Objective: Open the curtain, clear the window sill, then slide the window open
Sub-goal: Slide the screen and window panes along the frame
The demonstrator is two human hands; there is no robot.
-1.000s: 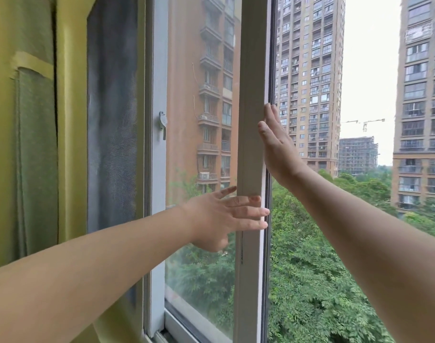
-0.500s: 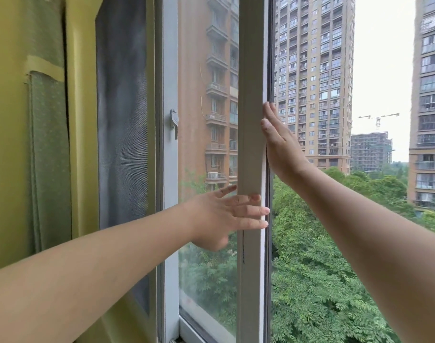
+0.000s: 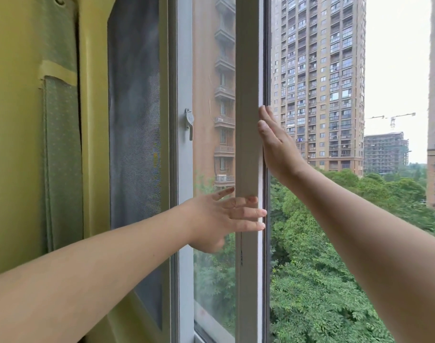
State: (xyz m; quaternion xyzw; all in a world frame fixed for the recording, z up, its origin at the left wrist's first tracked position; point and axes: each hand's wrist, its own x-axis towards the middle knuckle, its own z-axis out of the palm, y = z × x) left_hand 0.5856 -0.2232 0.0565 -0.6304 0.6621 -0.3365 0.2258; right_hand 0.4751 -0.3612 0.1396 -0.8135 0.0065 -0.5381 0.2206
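The white sliding window sash (image 3: pixel 248 70) stands upright in the middle of the view, with an open gap to its right showing trees and towers. My left hand (image 3: pixel 221 219) lies flat across the sash's vertical stile, fingers spread and pointing right. My right hand (image 3: pixel 276 144) presses its flat palm against the sash's right edge, fingers pointing up. The green curtain (image 3: pixel 38 120) hangs gathered at the left. The window sill is out of view.
A white latch (image 3: pixel 189 122) sits on the frame to the left of the sash. A grey insect screen (image 3: pixel 134 120) covers the pane between curtain and frame. Outside are tall apartment blocks and dense treetops.
The sash and both hands keep their hold; the sash has slid slightly left toward the latch frame, and my view has turned left so the curtain and frame sit further right.
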